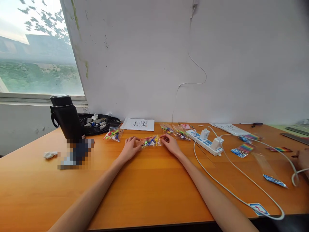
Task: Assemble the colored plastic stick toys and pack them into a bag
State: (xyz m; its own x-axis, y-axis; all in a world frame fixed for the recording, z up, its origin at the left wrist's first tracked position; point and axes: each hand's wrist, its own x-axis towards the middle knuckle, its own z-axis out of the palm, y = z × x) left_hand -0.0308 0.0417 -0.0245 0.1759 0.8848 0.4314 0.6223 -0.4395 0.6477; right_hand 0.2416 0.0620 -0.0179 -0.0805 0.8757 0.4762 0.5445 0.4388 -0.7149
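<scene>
Both arms reach out over the orange desk (149, 187); left hand (131, 146) and right hand (171, 143) pinch opposite ends of a clear bag of coloured pins (151, 141) lying mid-desk. Looks like the bag-handling step; opening it calls for a firm pinch. More bags (180, 132) and a power strip (205, 141) lie far right.

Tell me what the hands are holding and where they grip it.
Left hand and right hand hold a clear bag of colourful pieces by its two ends, on the table.
</scene>
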